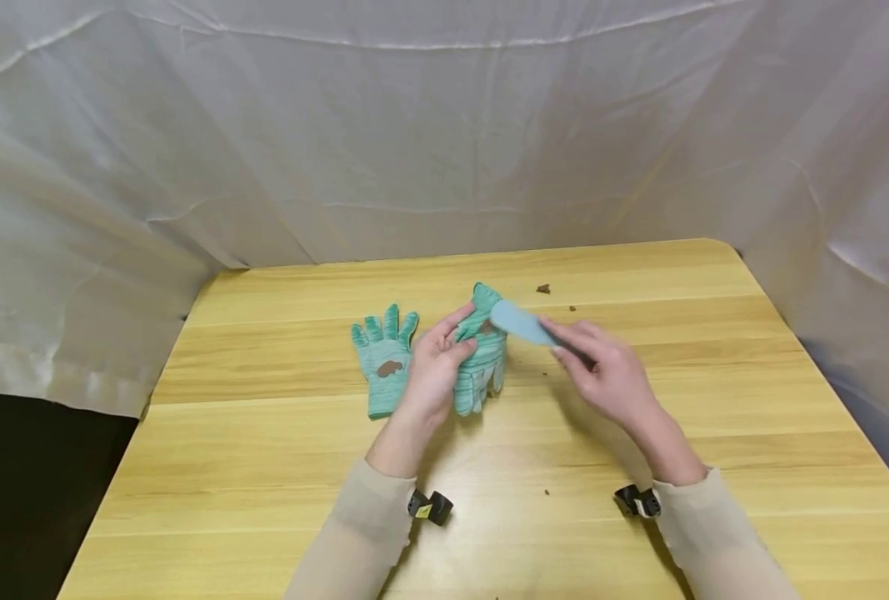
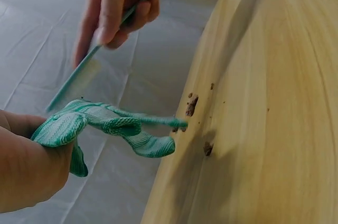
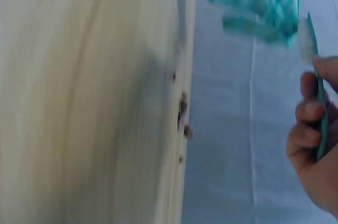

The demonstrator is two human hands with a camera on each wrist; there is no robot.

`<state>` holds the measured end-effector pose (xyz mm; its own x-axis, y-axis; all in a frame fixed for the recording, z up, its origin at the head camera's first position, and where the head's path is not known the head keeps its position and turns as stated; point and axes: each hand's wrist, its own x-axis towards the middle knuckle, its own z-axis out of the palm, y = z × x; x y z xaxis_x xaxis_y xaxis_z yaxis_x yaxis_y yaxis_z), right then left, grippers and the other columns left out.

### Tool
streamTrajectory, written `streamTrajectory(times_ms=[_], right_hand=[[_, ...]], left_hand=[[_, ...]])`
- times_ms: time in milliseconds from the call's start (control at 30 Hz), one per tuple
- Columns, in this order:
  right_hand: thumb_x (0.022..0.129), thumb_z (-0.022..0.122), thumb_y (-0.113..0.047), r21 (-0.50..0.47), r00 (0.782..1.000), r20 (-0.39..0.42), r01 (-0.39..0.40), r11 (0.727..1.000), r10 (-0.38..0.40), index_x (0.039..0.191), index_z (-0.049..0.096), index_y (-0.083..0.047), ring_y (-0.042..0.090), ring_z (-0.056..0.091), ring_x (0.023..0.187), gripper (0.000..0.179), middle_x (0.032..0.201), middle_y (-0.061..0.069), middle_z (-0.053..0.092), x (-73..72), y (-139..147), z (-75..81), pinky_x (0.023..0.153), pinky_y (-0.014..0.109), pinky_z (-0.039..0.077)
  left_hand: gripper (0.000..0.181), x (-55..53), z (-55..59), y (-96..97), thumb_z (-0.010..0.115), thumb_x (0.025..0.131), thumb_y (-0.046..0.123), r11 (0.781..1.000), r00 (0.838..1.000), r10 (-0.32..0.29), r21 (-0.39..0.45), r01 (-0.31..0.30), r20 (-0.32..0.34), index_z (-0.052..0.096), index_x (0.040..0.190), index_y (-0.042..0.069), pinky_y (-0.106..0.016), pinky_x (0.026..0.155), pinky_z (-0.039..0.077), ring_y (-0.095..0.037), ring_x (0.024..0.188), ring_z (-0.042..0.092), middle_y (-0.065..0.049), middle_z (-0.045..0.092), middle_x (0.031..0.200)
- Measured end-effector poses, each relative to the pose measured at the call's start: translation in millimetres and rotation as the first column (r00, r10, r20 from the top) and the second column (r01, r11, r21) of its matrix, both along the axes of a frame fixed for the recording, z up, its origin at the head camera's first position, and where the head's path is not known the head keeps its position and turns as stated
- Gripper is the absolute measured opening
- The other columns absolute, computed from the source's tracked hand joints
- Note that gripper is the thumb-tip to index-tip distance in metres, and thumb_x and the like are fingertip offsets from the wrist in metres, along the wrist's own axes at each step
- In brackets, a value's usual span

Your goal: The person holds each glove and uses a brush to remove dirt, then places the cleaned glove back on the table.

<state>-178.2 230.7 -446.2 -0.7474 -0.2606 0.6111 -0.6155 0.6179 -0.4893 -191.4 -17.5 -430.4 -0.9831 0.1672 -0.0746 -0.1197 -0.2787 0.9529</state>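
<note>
My left hand [image 1: 435, 367] grips a green knit glove [image 1: 481, 358] with pale grey patches, held above the table with its fingers hanging down. A brown patch shows on this glove near the brush. In my right hand [image 1: 612, 375] is a light blue brush [image 1: 521, 323], held by its handle; its pale bristles [image 3: 305, 42] face the glove. The brush head overlaps the glove in the head view, while the left wrist view shows it close above; contact cannot be told. A second green glove [image 1: 386, 350] lies flat to the left, with a brown patch on its palm.
Brown crumbs [image 1: 543, 289] lie toward the back of the wooden table [image 1: 264, 483], with smaller specks scattered right of the held glove and nearer the front. Grey fabric [image 1: 414, 150] hangs behind the table and along its sides.
</note>
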Motion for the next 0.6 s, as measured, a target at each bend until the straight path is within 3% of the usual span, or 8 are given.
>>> streamTrajectory(times_ms=[100,167,233,333,400,433,500,600], right_hand=[[0.093,0.071,0.003,-0.060,0.987,0.053,0.156,0.986,-0.153,0.137,0.068,-0.007,0.006,0.044,0.062,0.045,0.095,0.013,0.072,-1.4,14,3.3,0.052,0.016,0.037],[0.094,0.071,0.003,-0.115,0.971,0.068,0.235,0.965,-0.228,0.138,0.068,-0.010,0.008,0.042,0.062,0.045,0.091,0.013,0.069,-2.4,22,5.9,0.053,0.016,0.033],[0.095,0.071,0.001,-0.157,0.965,0.079,0.261,0.952,-0.252,0.139,0.068,-0.013,0.008,0.042,0.062,0.046,0.090,0.013,0.069,-3.5,28,8.7,0.054,0.016,0.032],[0.096,0.070,0.000,-0.180,0.964,0.079,0.264,0.948,-0.254,0.139,0.068,-0.015,0.007,0.042,0.063,0.045,0.091,0.012,0.069,-4.5,32,12.3,0.055,0.016,0.032],[0.096,0.071,-0.001,-0.184,0.964,0.079,0.265,0.947,-0.254,0.139,0.068,-0.016,0.006,0.042,0.063,0.045,0.093,0.012,0.070,-4.9,32,14.0,0.056,0.016,0.032],[0.096,0.071,-0.001,-0.185,0.963,0.081,0.267,0.946,-0.256,0.139,0.069,-0.016,0.006,0.042,0.063,0.045,0.093,0.012,0.070,-4.9,31,14.8,0.055,0.015,0.032],[0.096,0.071,-0.001,-0.190,0.962,0.087,0.270,0.944,-0.257,0.139,0.069,-0.016,0.006,0.042,0.063,0.045,0.093,0.012,0.070,-5.2,31,16.0,0.055,0.016,0.032],[0.096,0.071,-0.001,-0.196,0.962,0.093,0.270,0.943,-0.257,0.138,0.069,-0.017,0.006,0.043,0.063,0.045,0.093,0.011,0.070,-4.4,30,17.2,0.055,0.016,0.032]], left_hand=[[0.053,-0.5,3.4,-3.8,0.053,0.099,-0.008,0.999,0.999,0.041,-0.011,-0.041,-0.028,0.054,0.150,0.007,-0.033,0.122,0.031,-0.018,0.151,0.036,-0.008,0.041,0.163],[0.054,-2.7,6.3,-6.7,0.053,0.099,-0.008,0.997,0.997,0.068,-0.016,-0.069,-0.046,0.052,0.151,0.006,-0.031,0.116,0.040,-0.016,0.143,0.047,-0.011,0.047,0.160],[0.058,-6.5,9.5,-9.4,0.054,0.099,-0.007,0.995,0.994,0.088,-0.046,-0.091,-0.060,0.046,0.155,0.006,-0.026,0.106,0.049,-0.012,0.122,0.061,-0.012,0.051,0.156],[0.066,-16.3,14.1,-11.7,0.056,0.100,-0.005,0.991,0.993,0.096,-0.089,-0.101,-0.063,0.033,0.161,0.007,-0.026,0.092,0.051,-0.010,0.098,0.067,-0.014,0.057,0.150],[0.070,-24.9,16.4,-12.6,0.058,0.101,-0.003,0.986,0.994,0.084,-0.138,-0.093,-0.072,0.029,0.163,0.009,-0.030,0.096,0.048,-0.011,0.101,0.066,-0.013,0.056,0.150],[0.070,-29.9,17.1,-12.8,0.058,0.101,-0.002,0.984,0.995,0.072,-0.155,-0.083,-0.075,0.029,0.163,0.009,-0.033,0.101,0.047,-0.011,0.112,0.065,-0.012,0.056,0.150],[0.064,-40.0,17.3,-13.0,0.060,0.101,-0.002,0.978,0.995,0.051,-0.198,-0.068,-0.087,0.036,0.159,0.009,-0.038,0.112,0.043,-0.014,0.127,0.061,-0.010,0.058,0.150],[0.047,-54.1,15.4,-12.3,0.063,0.100,-0.002,0.960,0.992,0.038,-0.272,-0.071,-0.122,0.055,0.145,0.006,-0.040,0.115,0.042,-0.019,0.132,0.058,-0.008,0.068,0.137]])
